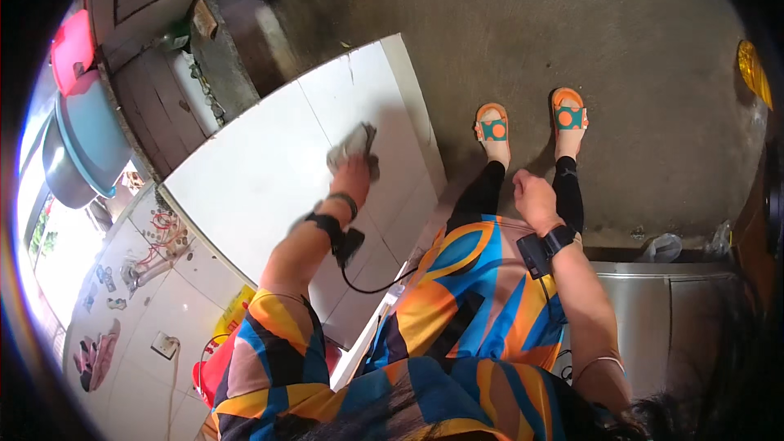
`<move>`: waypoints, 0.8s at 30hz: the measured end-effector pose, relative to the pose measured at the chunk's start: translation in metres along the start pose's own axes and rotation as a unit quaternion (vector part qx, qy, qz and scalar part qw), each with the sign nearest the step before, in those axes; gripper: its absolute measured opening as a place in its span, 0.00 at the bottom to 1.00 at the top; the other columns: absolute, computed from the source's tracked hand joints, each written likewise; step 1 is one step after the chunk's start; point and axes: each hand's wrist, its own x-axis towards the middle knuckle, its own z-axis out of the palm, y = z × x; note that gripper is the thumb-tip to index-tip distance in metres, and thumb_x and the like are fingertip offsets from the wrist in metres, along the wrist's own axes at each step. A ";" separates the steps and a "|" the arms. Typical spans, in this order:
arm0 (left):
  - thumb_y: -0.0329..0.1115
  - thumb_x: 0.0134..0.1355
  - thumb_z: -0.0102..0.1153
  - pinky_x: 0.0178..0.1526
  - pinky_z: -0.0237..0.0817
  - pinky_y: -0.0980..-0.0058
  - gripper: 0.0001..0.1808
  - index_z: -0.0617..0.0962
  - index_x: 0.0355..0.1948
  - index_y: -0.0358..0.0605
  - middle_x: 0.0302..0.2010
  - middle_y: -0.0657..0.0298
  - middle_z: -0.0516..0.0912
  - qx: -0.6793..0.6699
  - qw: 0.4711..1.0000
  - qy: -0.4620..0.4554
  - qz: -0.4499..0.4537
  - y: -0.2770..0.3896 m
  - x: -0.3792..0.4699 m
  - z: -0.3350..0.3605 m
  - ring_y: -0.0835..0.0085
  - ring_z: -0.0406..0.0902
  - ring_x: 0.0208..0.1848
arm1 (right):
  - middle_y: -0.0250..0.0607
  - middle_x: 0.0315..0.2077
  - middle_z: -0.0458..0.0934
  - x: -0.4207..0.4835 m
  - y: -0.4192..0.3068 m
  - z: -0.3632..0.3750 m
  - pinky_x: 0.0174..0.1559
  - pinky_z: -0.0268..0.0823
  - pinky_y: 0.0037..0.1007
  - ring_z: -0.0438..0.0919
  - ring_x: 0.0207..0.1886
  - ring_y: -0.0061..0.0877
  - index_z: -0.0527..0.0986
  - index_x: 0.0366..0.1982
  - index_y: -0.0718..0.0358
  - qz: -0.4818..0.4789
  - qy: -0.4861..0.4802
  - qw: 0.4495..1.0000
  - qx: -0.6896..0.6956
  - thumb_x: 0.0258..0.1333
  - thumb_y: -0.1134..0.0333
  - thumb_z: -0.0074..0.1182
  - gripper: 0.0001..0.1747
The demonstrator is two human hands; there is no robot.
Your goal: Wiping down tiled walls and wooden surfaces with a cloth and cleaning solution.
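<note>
A crumpled grey cloth [350,146] lies under my left hand [351,177], which presses it onto a white tiled countertop [257,159]. The fingers are mostly hidden by the back of the hand and the cloth's folds. My right hand [535,197] hangs in front of my patterned clothing, above my legs, with its fingers curled in. I make out nothing in it, though the palm side is hidden. Both wrists carry black straps with small black boxes and cables.
A light blue basin [95,135] and a pink basin [73,52] stand at the far left. A red bucket [214,367] sits by my left elbow. To my right runs a metal-fronted cabinet [618,306]. My feet in orange sandals stand on the concrete floor [643,104].
</note>
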 end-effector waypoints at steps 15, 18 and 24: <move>0.47 0.54 0.53 0.49 0.60 0.63 0.16 0.80 0.42 0.60 0.45 0.63 0.80 -0.203 0.955 -0.216 -0.001 0.024 -0.134 -0.071 0.66 0.74 0.52 | 0.43 0.26 0.76 -0.081 -0.095 -0.160 0.31 0.68 0.38 0.76 0.31 0.41 0.72 0.29 0.58 -0.076 0.119 0.987 0.080 0.46 0.73 0.48 0.05; 0.42 0.51 0.55 0.48 0.62 0.64 0.13 0.80 0.39 0.59 0.43 0.64 0.81 -0.249 0.952 -0.169 -0.059 0.011 -0.168 -0.103 0.67 0.76 0.48 | 0.44 0.24 0.77 -0.112 -0.102 -0.203 0.30 0.68 0.36 0.76 0.29 0.39 0.73 0.30 0.59 -0.059 0.143 0.985 0.081 0.47 0.74 0.47 0.06; 0.36 0.48 0.53 0.46 0.66 0.65 0.16 0.79 0.40 0.50 0.39 0.56 0.81 -0.305 0.948 -0.040 -0.075 0.000 -0.231 -0.117 0.61 0.77 0.45 | 0.36 0.20 0.75 -0.160 -0.193 -0.304 0.26 0.64 0.22 0.71 0.22 0.18 0.72 0.31 0.66 -0.172 0.140 0.960 0.173 0.49 0.75 0.47 0.05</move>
